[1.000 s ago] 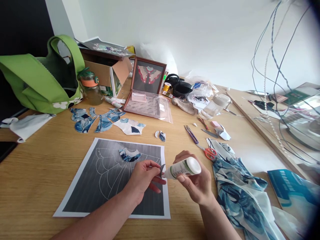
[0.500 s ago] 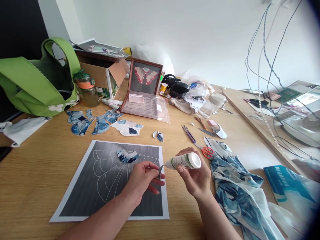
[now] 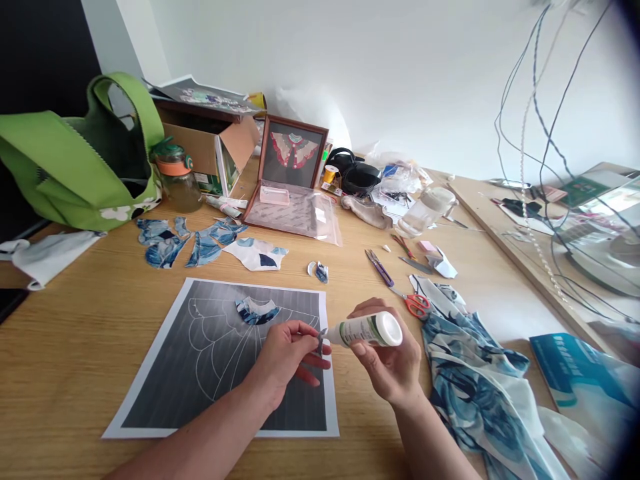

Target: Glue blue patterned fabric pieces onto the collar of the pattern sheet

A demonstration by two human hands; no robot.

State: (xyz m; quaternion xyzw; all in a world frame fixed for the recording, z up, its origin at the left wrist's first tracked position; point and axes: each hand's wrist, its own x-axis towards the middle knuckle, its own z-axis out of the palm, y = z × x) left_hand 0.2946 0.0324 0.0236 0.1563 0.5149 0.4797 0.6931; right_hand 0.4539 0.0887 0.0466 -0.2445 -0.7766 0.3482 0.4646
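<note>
Between thumb and index finger, my left hand (image 3: pixel 290 353) pinches a small grey-blue fabric piece (image 3: pixel 321 343); its other fingers are spread. My right hand (image 3: pixel 390 360) grips a white glue bottle (image 3: pixel 367 330) tilted to the left, its nozzle at the top of the fabric piece. Under my left hand lies a dark printed sheet (image 3: pixel 165 373) with white curved lines and a white border. A blue-and-white collar-shaped fabric piece (image 3: pixel 257 313) rests near the sheet's top edge. Two small scraps (image 3: pixel 320 271) lie beyond the sheet's upper right corner.
Cut blue fabric pieces (image 3: pixel 203 247) lie behind the sheet. A framed collar picture (image 3: pixel 293 152) stands at the back. Orange-handled scissors (image 3: pixel 417 305), purple-handled snips (image 3: pixel 380 268) and patterned cloth (image 3: pixel 470 373) are at the right. A green bag (image 3: pixel 65 167) and a jar (image 3: pixel 177 183) stand left.
The bottle has tipped flatter, its nozzle now slightly higher against the fabric piece. My left hand keeps its pinch. The whole view has shifted slightly.
</note>
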